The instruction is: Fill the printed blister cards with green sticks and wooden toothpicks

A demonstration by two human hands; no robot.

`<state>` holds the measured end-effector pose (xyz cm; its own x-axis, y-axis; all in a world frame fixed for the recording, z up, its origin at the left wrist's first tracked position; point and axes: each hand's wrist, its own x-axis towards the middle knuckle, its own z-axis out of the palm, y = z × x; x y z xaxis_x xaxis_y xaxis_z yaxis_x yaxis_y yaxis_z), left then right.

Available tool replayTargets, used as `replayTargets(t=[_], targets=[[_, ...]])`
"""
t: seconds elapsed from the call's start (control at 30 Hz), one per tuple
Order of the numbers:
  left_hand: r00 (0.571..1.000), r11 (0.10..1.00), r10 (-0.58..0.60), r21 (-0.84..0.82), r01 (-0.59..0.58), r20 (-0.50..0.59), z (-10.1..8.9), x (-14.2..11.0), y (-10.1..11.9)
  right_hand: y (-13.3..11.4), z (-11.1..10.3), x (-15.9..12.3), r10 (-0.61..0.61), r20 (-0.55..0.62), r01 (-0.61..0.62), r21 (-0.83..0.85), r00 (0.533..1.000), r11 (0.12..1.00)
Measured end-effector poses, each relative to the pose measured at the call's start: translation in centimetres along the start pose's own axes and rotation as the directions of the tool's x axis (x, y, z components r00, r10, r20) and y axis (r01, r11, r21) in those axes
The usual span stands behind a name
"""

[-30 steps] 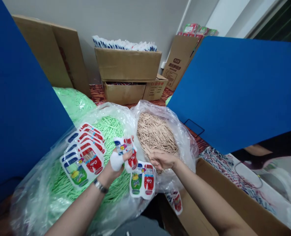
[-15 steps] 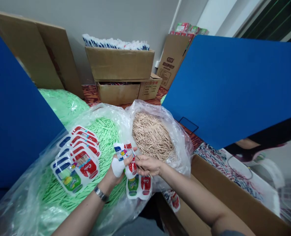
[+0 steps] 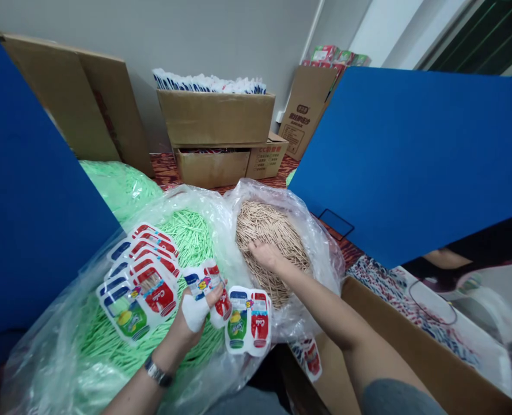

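Though earlier at packet — right hand among sticks

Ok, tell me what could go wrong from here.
The right hand is at the brown sticks; if any are lifted sideways, some might stray among the green sticks. The fanned packs rest on that green heap and could slide if it shifts. The single pack lies close to the held pack in the left hand and might get knocked.

Fingertips of the right hand hidden against brown sticks, left blue panel cut off.
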<state>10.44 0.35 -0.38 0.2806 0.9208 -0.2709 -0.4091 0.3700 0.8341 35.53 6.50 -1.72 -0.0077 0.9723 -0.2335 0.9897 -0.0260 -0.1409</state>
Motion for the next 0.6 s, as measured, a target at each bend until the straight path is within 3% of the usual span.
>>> replayTargets(t=[0.17,0.33,0.5,0.6], targets=[[0.999,0.999,-0.028,-0.04,0.027,-0.034,-0.5,-1.3,0.3,0.3,0.0,0.4,0.02,0.004,-0.02,-0.026,1.0,0.999],[0.998,1.0,-0.018,0.005,0.019,-0.053,-1.1,-1.9,0.6,2.4,-1.2,-2.1,0.027,0.006,-0.027,0.071,1.0,0.997],[0.998,0.999,-0.022,0.037,0.025,-0.062,-1.4,-2.1,0.2,2.8,2.6,-5.7,0.146,0.107,-0.161,0.154,0.983,0.975],[0.999,0.996,-0.018,0.089,0.022,-0.045,-0.9,-2.4,0.2,2.5,4.9,-6.5,0.226,0.099,-0.243,0.235,0.969,0.941]])
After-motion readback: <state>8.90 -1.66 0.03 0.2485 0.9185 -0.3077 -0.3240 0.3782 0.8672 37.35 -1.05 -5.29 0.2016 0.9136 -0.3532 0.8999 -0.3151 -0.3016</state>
